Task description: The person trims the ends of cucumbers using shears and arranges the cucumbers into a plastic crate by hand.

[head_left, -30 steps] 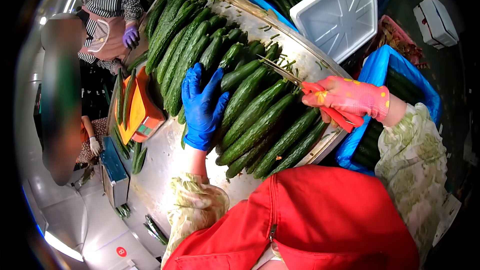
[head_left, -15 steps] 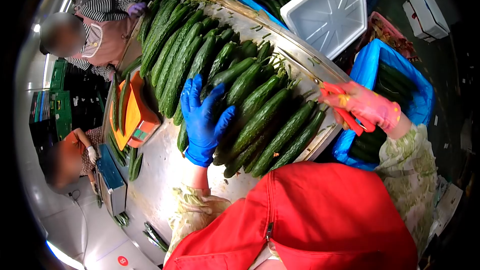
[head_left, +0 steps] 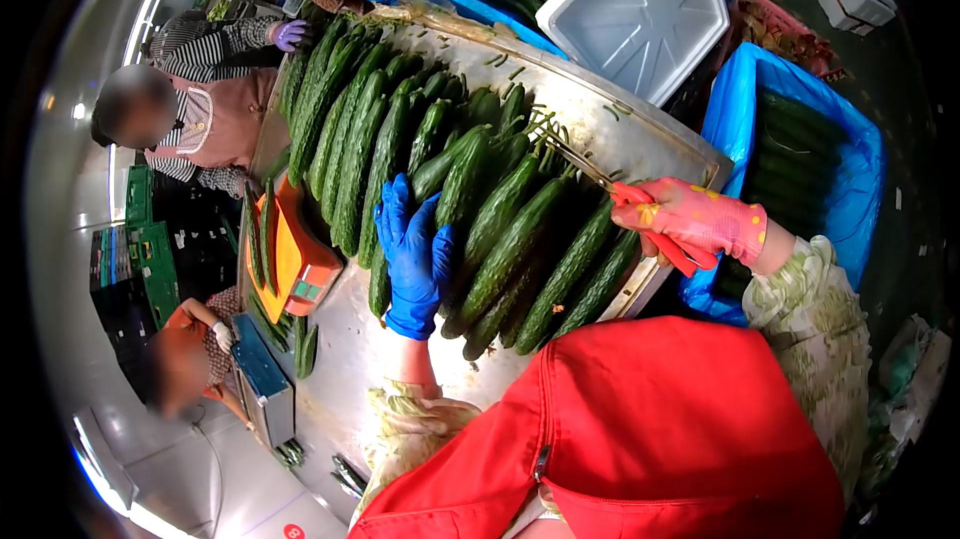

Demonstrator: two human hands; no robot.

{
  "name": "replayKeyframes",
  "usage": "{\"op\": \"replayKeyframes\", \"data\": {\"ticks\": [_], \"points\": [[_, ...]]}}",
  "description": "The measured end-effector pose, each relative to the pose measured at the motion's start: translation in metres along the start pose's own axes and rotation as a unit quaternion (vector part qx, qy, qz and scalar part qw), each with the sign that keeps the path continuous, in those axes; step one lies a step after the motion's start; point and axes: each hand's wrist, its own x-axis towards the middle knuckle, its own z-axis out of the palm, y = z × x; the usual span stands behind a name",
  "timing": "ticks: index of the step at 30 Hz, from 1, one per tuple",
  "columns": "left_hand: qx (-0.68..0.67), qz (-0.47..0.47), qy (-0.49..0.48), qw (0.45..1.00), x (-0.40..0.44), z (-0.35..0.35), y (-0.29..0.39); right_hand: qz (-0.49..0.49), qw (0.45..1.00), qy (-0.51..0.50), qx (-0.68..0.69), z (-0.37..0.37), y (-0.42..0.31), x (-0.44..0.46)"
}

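Note:
A long row of green cucumbers (head_left: 500, 214) lies side by side on a metal table (head_left: 345, 364). My left hand (head_left: 412, 264), in a blue glove, lies on the cucumbers with its fingers stretched out and the thumb apart. In a pink patterned glove, my right hand (head_left: 705, 224) grips red-handled scissors (head_left: 628, 195). Their blades point up and left, at the stem ends of the cucumbers near the middle of the row. Small cut stem pieces (head_left: 612, 113) lie along the table's far side.
An orange scale (head_left: 300, 264) bears two cucumbers at left. Blue-lined crates (head_left: 865, 189) of cucumbers stand right and beyond the table, one beside a white lid (head_left: 640, 19). Two people, one in a pink apron (head_left: 235, 119), one in orange (head_left: 185, 359), are at left.
My right hand has brought the scissors left, over the stem ends. The fingers of my left hand have drawn closer together on the cucumbers. The view has shifted slightly.

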Motion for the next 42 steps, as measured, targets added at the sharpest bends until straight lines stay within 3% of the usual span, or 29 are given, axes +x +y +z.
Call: {"op": "replayKeyframes", "data": {"ticks": [13,19,28,32,35,42], "points": [[-0.001,-0.009,0.011,1.000,0.004,-0.002,0.010,-0.015,1.000,0.019,-0.018,0.001,0.005,0.012],[0.001,-0.008,0.008,1.000,0.004,-0.002,0.011,-0.003,0.989,0.036,-0.143,-0.010,-0.011,0.009],[-0.011,-0.037,0.013,0.999,0.002,0.001,0.011,0.015,0.989,0.089,-0.120,-0.013,-0.013,0.010],[-0.035,-0.051,0.005,0.998,0.003,-0.002,0.012,-0.030,0.988,0.039,-0.143,-0.035,-0.019,0.010],[-0.031,-0.062,0.006,0.998,0.005,-0.001,0.013,0.006,0.992,-0.090,0.086,-0.046,-0.051,-0.005],[-0.027,-0.076,0.015,0.997,0.004,0.001,0.015,0.159,0.968,-0.176,-0.082,-0.056,-0.131,0.027]]}}
